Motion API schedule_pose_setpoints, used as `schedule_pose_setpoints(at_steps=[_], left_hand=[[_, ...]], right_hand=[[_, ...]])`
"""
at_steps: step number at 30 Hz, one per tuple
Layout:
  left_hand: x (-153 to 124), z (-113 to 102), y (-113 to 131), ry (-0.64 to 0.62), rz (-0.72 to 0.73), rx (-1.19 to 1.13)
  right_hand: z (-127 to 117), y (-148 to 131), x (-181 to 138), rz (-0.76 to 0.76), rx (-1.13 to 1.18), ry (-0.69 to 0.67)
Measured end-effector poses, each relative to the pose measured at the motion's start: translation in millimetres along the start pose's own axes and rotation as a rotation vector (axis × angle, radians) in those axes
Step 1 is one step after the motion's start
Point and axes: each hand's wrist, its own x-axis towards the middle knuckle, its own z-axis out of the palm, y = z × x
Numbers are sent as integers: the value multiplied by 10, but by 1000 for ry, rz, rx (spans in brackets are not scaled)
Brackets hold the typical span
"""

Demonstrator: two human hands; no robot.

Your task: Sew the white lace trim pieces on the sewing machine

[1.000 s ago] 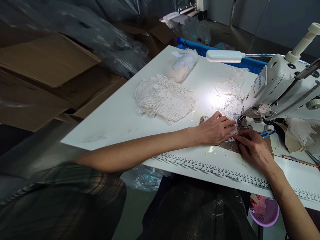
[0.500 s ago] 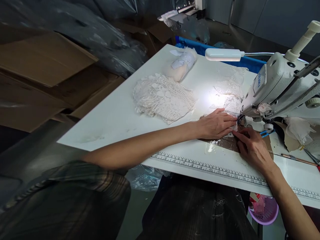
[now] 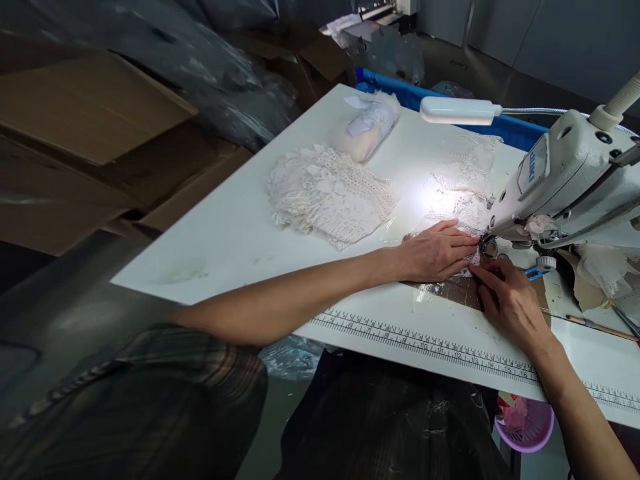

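A strip of white lace (image 3: 465,207) runs over the lit table to the needle area of a white sewing machine (image 3: 555,173). My left hand (image 3: 440,252) lies flat on the lace, fingers stretched toward the presser foot (image 3: 484,241). Just in front of the needle, my right hand (image 3: 513,300) has its thumb and index finger together at the lace's near edge. The fingers cover part of the fabric there. Left of the hands is a heap of lace pieces (image 3: 330,193), with a wrapped cream bundle (image 3: 373,127) behind it.
A white lamp (image 3: 460,111) hangs above the lace. A printed ruler (image 3: 425,345) follows the table's front edge. To the right are scrap fabric (image 3: 607,267) and scissors (image 3: 625,320). Cardboard boxes (image 3: 90,107) stand at left; a purple basket (image 3: 530,427) is below the table.
The view has shifted slightly, so the machine appears a little farther right. Both hands keep nearly the same place on the lace beside the needle.
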Motion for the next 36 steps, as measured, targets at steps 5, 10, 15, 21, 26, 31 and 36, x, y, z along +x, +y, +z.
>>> schedule_pose_setpoints(at_steps=[5, 10, 15, 21, 26, 31, 36], left_hand=[[3, 9, 7, 9, -14, -5], [8, 12, 15, 10, -28, -22], [9, 21, -1, 24, -16, -34], [9, 9, -4, -2, -14, -9], [57, -45, 59, -11, -11, 89], [71, -49, 78, 31, 24, 80], [40, -42, 53, 47, 43, 78]], right_hand=[[-21, -3, 5, -9, -8, -17], [-16, -6, 7, -1, -21, -8], [12, 2, 0, 6, 15, 14], [0, 10, 0, 56, 40, -21], [-9, 12, 2, 96, 50, -40], [-2, 9, 1, 93, 25, -42], [-28, -5, 17, 57, 11, -27]])
